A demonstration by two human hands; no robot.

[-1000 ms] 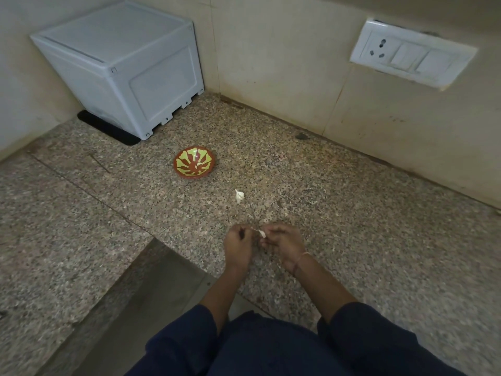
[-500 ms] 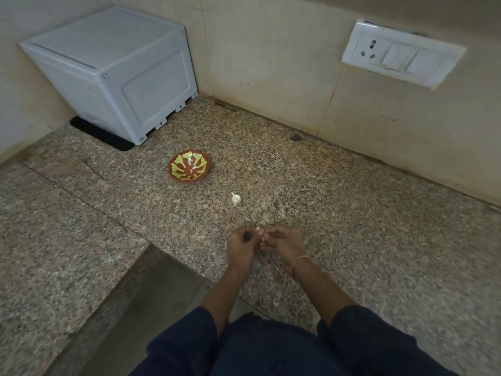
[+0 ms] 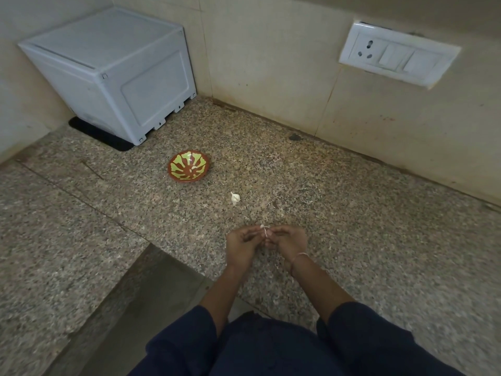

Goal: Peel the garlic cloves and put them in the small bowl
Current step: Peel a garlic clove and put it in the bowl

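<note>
My left hand (image 3: 242, 243) and my right hand (image 3: 288, 240) meet fingertip to fingertip low over the granite counter, both pinching one small white garlic clove (image 3: 265, 230) whose papery skin sticks up between them. Most of that clove is hidden by my fingers. A second, unpeeled garlic clove (image 3: 234, 198) lies loose on the counter just beyond my hands. Farther back and left stands the small bowl (image 3: 189, 169), brown with a yellow-green petal pattern, holding a pale piece that looks like a peeled clove.
A grey plastic box (image 3: 113, 71) on a black mat fills the back left corner. The tiled wall carries a white socket panel (image 3: 397, 57). A lower step in the counter (image 3: 151, 289) runs at the front left. Bits of skin (image 3: 306, 202) lie scattered near my hands.
My hands stay together on the same clove, working its skin; a strip of skin now stands up between the fingertips. The loose clove and the bowl have not moved.
</note>
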